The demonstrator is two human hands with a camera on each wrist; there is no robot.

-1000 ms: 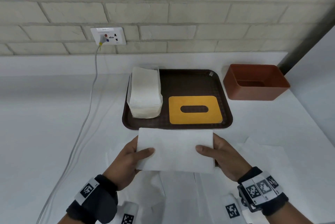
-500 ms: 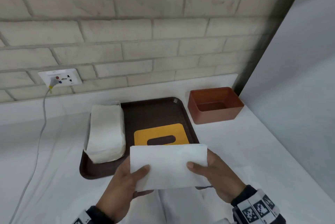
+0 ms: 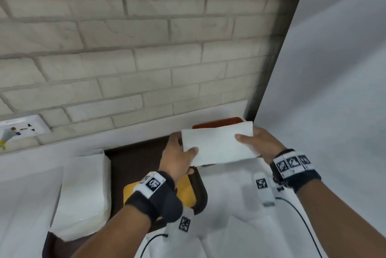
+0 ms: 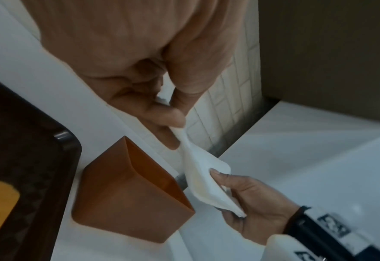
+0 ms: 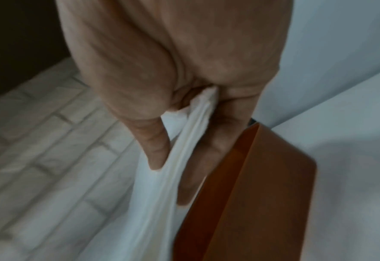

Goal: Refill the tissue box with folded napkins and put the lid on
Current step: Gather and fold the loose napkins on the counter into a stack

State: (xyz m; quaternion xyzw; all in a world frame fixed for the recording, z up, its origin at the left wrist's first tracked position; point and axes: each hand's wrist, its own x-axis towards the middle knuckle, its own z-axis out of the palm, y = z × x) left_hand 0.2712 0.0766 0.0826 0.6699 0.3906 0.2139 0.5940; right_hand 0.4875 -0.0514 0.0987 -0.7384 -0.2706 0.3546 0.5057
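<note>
1. Paper, thin and white: the folded napkin (image 3: 218, 145) is pinched at both short ends, thumb on top and fingers beneath. The left hand (image 3: 177, 158) has its left end and the right hand (image 3: 258, 145) its right end, so each grip is clenched on the napkin.
2. It looks almost weightless and limp. The left wrist view shows it sagging and twisting between the two pinches, so I judge that holding both ends keeps the fold from opening; one corner alone would let it droop.
3. The napkin hangs in the air just above the open rust-orange tissue box (image 4: 131, 196), which stands on the white tabletop (image 3: 240, 226) beside the dark brown tray (image 3: 133, 166).
4. The box looks rigid, with thin walls; whether anything lies inside cannot be told.
5. Further out, the yellow lid (image 3: 186, 193) lies flat on the tray, partly under the left wrist, next to the stack of napkins (image 3: 83, 193).
</note>
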